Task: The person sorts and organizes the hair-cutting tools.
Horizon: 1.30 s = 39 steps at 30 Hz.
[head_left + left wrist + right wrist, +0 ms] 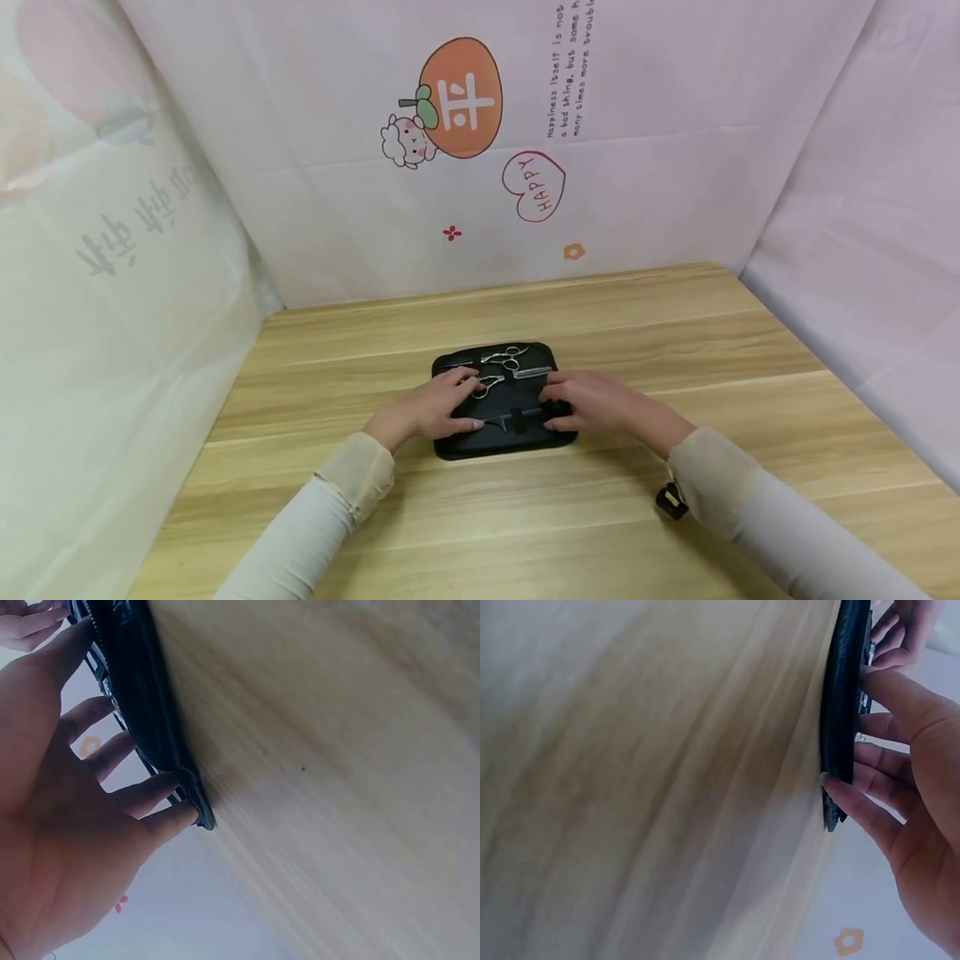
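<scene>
A black zip case (487, 451) lies unfolded on the table. My left hand (442, 407) rests on its left side, fingers spread over the edge and thumb near the front. On the right side my right hand (592, 402) touches the case with slightly bent fingers; in the right wrist view its little finger meets the case's edge (840, 712). Between the hands lie silver scissors (504, 359) at the back and a second pair of scissors (489, 385) partly under the left fingers. A silver comb-like tool (531, 372) reaches the right fingertips. A dark slim piece sits under a strap (517, 421) in front.
The wood-grain table (480, 517) extends around the case on all sides. White printed cloth (337, 208) hangs behind it and at both sides. A small black device (671, 501) is at the right wrist, by the sleeve.
</scene>
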Available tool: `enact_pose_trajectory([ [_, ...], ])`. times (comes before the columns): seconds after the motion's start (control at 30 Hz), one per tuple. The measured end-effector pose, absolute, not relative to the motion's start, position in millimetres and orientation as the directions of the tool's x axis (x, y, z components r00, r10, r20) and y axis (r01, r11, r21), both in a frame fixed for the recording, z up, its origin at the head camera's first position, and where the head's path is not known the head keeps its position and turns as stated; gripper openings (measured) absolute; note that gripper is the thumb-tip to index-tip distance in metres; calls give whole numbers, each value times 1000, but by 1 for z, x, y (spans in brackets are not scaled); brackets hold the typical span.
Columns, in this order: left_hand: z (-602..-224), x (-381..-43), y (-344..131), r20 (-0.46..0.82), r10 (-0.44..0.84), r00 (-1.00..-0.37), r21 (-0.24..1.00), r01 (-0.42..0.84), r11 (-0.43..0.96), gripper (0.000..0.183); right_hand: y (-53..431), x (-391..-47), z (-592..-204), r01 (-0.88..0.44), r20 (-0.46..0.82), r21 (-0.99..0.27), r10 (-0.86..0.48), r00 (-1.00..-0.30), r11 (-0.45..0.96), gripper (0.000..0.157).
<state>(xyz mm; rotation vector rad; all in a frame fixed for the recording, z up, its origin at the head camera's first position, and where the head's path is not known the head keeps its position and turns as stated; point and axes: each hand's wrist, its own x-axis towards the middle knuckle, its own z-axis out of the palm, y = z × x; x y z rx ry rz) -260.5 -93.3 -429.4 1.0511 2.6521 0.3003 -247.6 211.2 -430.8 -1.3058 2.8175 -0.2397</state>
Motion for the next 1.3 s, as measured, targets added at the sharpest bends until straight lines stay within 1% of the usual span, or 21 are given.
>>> enact_pose_trajectory([
  [0.2,-429,-262,-93,-193,678,-709,299,616,729,60,211,-247,-430,-759,38,-132,-762,-647,638,36],
  [0.3,-430,-262,-93,-183,674,-716,305,611,731,57,211,-246,-429,-761,30,-121,-764,-645,637,36],
  [0.53,-426,-259,-89,-181,680,-710,274,628,728,58,209,-245,-425,-756,33,-129,-759,-650,642,37],
  [0.7,-428,-261,-92,-175,681,-711,319,613,722,57,208,-244,-425,-746,51,-146,-748,-662,650,36],
  [0.87,-440,-268,-100,-191,691,-698,350,609,712,56,209,-243,-426,-739,49,-150,-742,-669,657,39],
  [0.97,-445,-273,-103,-174,705,-688,358,623,696,55,210,-244,-428,-737,43,-151,-741,-671,659,39],
  [1.1,-447,-275,-105,-113,727,-677,353,657,666,54,210,-245,-429,-739,41,-161,-743,-668,655,38],
  [1.3,-447,-274,-104,-84,729,-680,312,677,667,57,210,-246,-431,-746,39,-180,-753,-656,641,29],
])
